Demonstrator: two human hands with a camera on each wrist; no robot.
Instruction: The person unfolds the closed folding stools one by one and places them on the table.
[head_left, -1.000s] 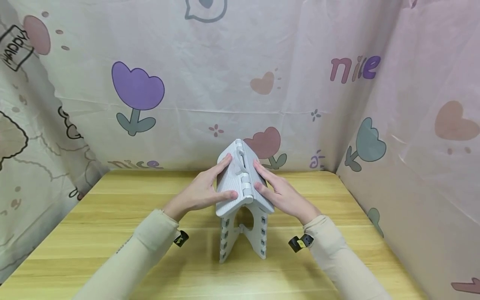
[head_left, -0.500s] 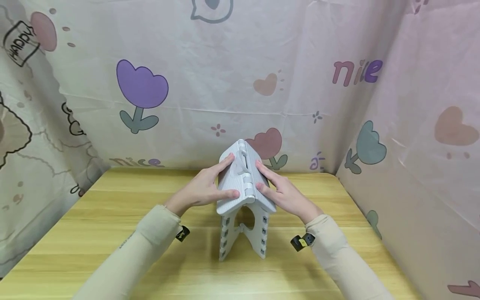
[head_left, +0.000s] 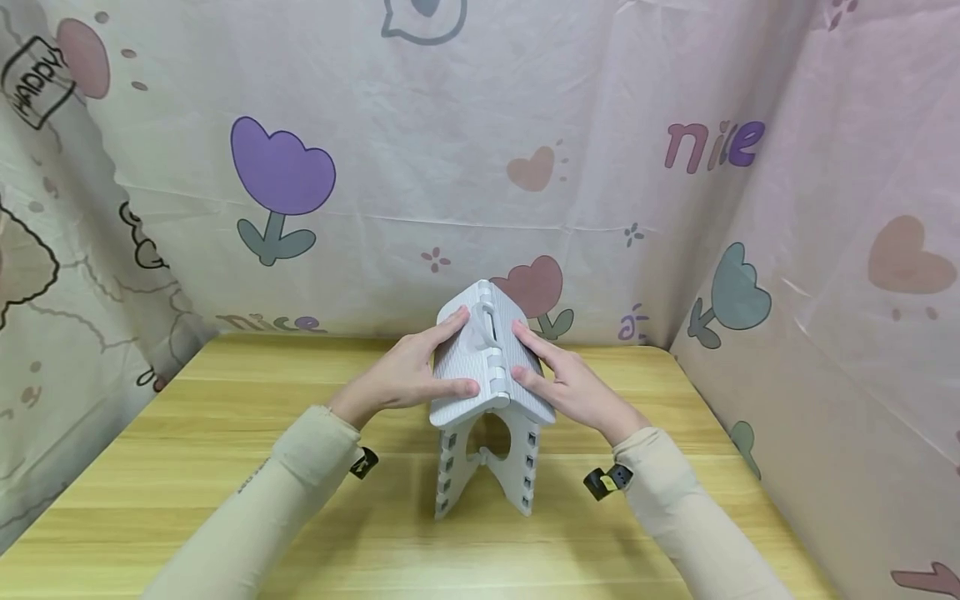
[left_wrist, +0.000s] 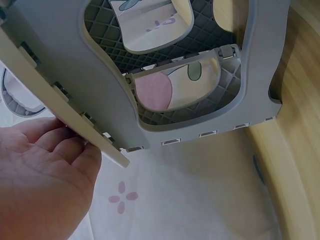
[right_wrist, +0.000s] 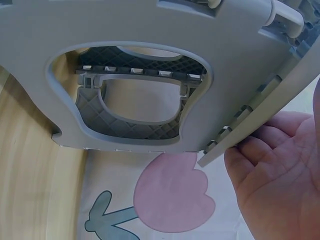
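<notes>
A white plastic folding step stool [head_left: 457, 371] stands partly folded on the table, its ribbed top peaked like a roof along the hinge. Both my hands lie on the sloping top halves, one per side. My left hand [head_left: 393, 375] has its index finger and thumb spread over the left panel. The right hand [head_left: 585, 396] touches the right panel likewise. In the left wrist view, fingers of the left hand [left_wrist: 45, 180] rest against the panel's outer face; in the right wrist view, the right hand [right_wrist: 275, 175] does the same. The stool's underside shows cut-out legs [right_wrist: 145, 135] and a hinged brace.
The stool stands on a wood-grain table [head_left: 225, 433]. Behind and at both sides hangs a pale printed curtain [head_left: 420, 125] with flowers, hearts and words. Dark wrist straps [head_left: 607, 482] show below both sleeves.
The stool's top halves and legs have spread slightly farther apart, with both hands staying on the panels. The view has shifted a little.
</notes>
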